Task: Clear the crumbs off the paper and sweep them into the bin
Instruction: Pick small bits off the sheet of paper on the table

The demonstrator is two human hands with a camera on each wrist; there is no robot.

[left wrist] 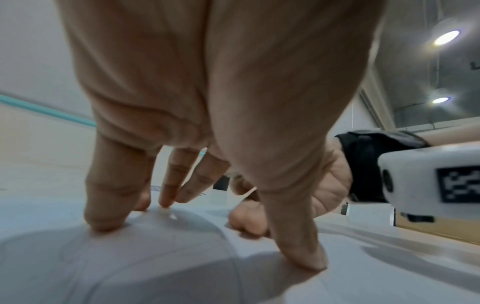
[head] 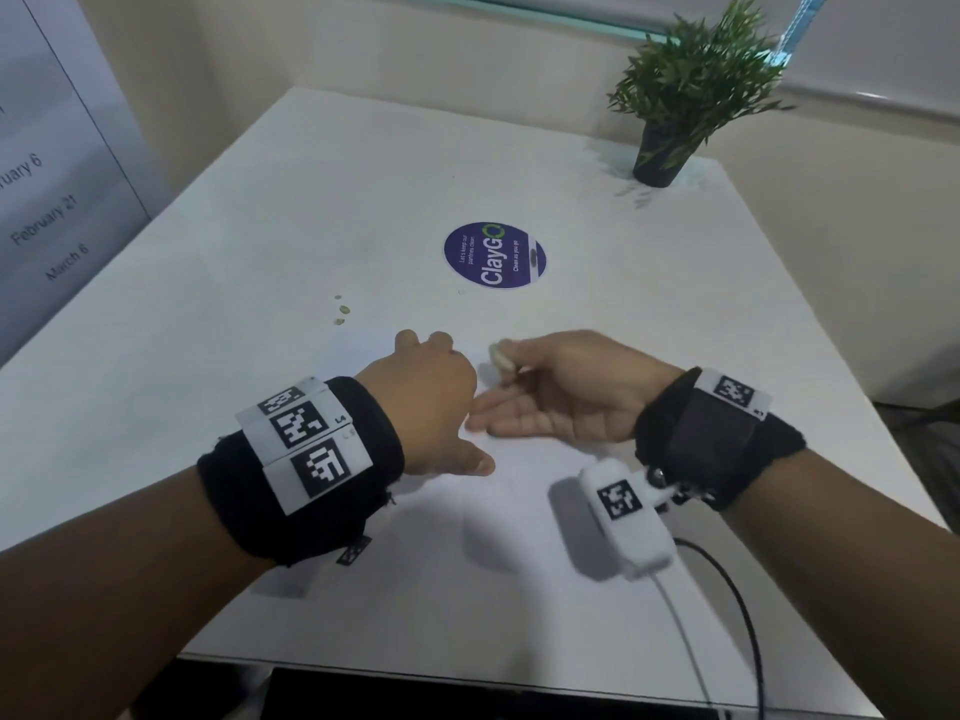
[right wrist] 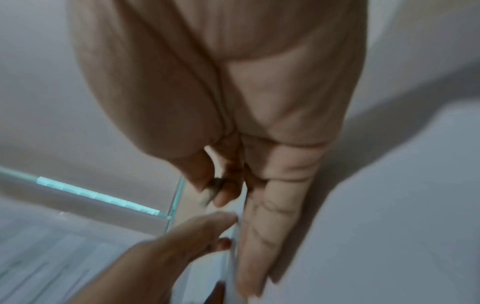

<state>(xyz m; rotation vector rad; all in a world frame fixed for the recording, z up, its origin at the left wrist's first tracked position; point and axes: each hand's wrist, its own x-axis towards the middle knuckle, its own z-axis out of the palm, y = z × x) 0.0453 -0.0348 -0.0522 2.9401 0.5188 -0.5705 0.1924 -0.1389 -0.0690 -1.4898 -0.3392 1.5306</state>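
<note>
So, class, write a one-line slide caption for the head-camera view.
Left hand presses the paper flat while the right hand pinches a pale crumb; more crumbs lie on the table.

Left hand (left wrist: 207, 102) fills view from above, fingers (left wrist: 109, 205) spread, tips pressed down on white paper (left wrist: 130, 267). Paper bulges slightly between fingertips. Small pale crumbs (left wrist: 168, 214) at middle fingertips. Right hand (left wrist: 324, 185) just beyond, palm facing in, black wristband (left wrist: 363, 164) on wrist, white camera unit (left wrist: 428, 181) with coded marker beside it. Two ceiling lights (left wrist: 446, 37) upper right.
</note>
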